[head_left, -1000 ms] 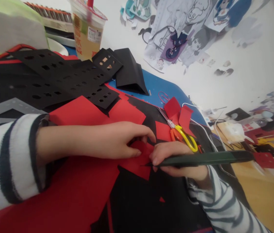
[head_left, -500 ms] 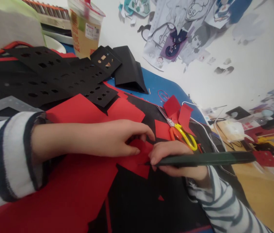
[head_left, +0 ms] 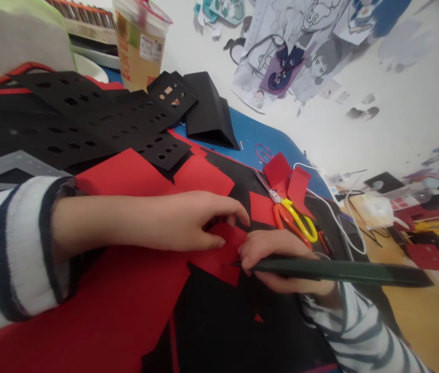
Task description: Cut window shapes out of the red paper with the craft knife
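My right hand [head_left: 275, 254] grips a dark green pen [head_left: 343, 270] near its point. The tip touches a small red paper piece [head_left: 229, 269] on the black sheet [head_left: 219, 321]. My left hand [head_left: 203, 217] is curled over the same paper, holding it with the thumb and bent fingertips. A rounded red edge shows between thumb and forefinger; whether it is a separate piece I cannot tell. Under my left forearm spreads a large red sheet [head_left: 98, 305]. Beyond my right hand lie scissors [head_left: 295, 220] with orange and yellow handles.
Black papers with cut-out shapes [head_left: 118, 122] and a folded black paper [head_left: 209, 111] lie at the back. A drink cup [head_left: 141, 46] stands behind them. Red scraps [head_left: 299, 186] and a white cable [head_left: 331, 215] are near the scissors. Drawings [head_left: 285, 57] hang on the wall.
The back end of the pen has swung down and toward the right, while its tip stays on the red paper. My right hand has shifted slightly lower. My left hand holds its place.
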A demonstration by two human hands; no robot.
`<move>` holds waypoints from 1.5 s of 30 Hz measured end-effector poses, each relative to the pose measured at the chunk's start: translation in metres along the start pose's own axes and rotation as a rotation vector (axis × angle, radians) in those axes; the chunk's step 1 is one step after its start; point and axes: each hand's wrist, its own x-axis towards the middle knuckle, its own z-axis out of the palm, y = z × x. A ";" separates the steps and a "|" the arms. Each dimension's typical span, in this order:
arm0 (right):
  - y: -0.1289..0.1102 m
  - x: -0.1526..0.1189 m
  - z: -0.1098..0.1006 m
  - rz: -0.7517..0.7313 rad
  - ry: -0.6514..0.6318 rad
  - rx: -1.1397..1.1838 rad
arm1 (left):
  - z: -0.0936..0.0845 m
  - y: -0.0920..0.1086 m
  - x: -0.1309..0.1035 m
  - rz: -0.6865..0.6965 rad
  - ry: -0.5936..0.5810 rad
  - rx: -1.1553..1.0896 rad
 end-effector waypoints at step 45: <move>0.001 -0.004 -0.004 0.087 -0.044 0.048 | 0.000 0.002 -0.001 -0.003 -0.012 0.025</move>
